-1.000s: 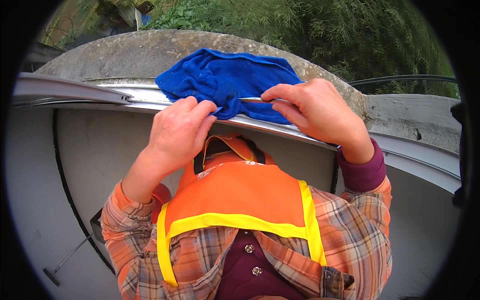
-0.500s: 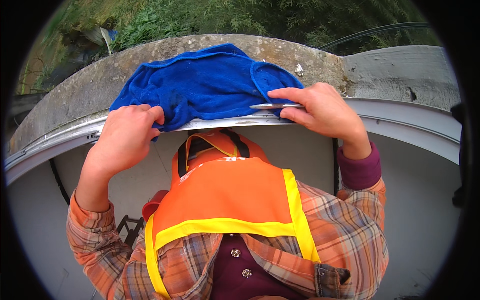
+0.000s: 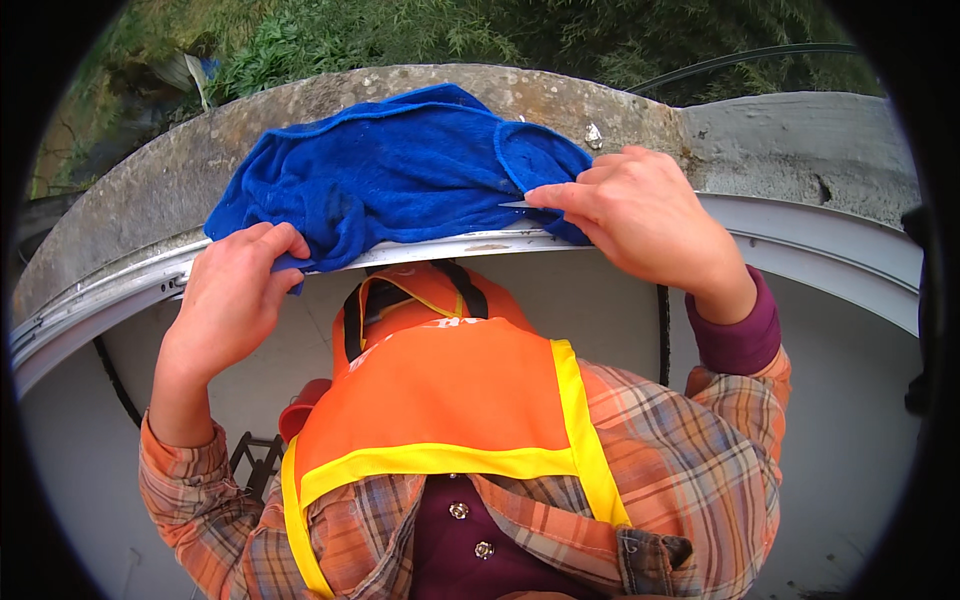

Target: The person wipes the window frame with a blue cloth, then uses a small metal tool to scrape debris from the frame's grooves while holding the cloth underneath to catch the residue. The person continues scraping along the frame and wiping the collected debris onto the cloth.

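A crumpled blue cloth (image 3: 400, 170) lies over the white window-frame track (image 3: 480, 244) and onto the concrete ledge beyond. At its near left corner, my left hand (image 3: 232, 295) is closed, a bit of cloth between thumb and forefinger. My right hand (image 3: 650, 225) grips a thin, pointed metal tool (image 3: 514, 205) over the cloth's right part. Only the tool's silver tip shows past the forefinger; the hand hides the rest, and its exact kind is unclear. That tip points left, against or just above the cloth.
The weathered concrete ledge (image 3: 150, 175) curves along the far side, with green plants (image 3: 380, 35) beyond it. Below my chest are an orange apron (image 3: 440, 400) with yellow trim, part of a red container (image 3: 303, 408) and a dark metal frame (image 3: 258, 465).
My right hand has turned over the metal tool, so less of it shows. The left hand has shifted slightly left and down in the picture, still at the cloth's corner.
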Available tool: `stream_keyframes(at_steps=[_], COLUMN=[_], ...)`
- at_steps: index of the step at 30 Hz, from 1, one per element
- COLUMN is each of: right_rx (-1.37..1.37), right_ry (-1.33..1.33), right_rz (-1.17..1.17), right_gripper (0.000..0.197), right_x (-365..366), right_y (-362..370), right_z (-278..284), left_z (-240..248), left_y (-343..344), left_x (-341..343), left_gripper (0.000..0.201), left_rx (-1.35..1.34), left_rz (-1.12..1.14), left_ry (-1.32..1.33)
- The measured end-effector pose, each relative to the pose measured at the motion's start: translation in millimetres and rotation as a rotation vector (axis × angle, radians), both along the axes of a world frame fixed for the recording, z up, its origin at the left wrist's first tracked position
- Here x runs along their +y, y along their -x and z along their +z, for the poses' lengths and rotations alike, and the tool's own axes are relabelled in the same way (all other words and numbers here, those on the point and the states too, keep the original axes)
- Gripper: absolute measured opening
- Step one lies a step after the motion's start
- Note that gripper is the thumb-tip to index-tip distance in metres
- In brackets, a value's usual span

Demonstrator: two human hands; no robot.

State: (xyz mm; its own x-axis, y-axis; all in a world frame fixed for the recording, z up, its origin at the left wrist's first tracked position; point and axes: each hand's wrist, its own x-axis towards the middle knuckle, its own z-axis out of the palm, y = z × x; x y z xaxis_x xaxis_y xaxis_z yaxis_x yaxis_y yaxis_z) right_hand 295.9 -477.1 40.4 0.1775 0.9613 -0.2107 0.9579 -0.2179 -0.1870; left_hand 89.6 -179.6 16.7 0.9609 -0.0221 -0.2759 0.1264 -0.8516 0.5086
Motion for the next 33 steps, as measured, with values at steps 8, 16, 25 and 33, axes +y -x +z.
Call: stream_keyframes(at_steps=[8, 16, 25, 33], right_rx=[0.576, 0.692, 0.478, 0.525], right_ry=[0.278, 0.309, 0.225, 0.210], right_rz=[-0.131, -0.113, -0.077, -0.040], right_gripper=[0.030, 0.031, 0.028, 0.028], right_x=[22, 17, 13, 18], right_y=[-52, -66, -55, -59], right_z=[-31, -39, -8, -29], left_z=[-3, -6, -6, -7], left_y=[3, 6, 8, 7], left_x=[0, 0, -1, 1], left_gripper=[0.017, 0.017, 0.017, 0.017], left_rx=[-0.026, -0.009, -0.010, -0.017], left_rz=[0.025, 0.099, 0.118, 0.096], left_ry=[0.028, 0.054, 0.056, 0.084])
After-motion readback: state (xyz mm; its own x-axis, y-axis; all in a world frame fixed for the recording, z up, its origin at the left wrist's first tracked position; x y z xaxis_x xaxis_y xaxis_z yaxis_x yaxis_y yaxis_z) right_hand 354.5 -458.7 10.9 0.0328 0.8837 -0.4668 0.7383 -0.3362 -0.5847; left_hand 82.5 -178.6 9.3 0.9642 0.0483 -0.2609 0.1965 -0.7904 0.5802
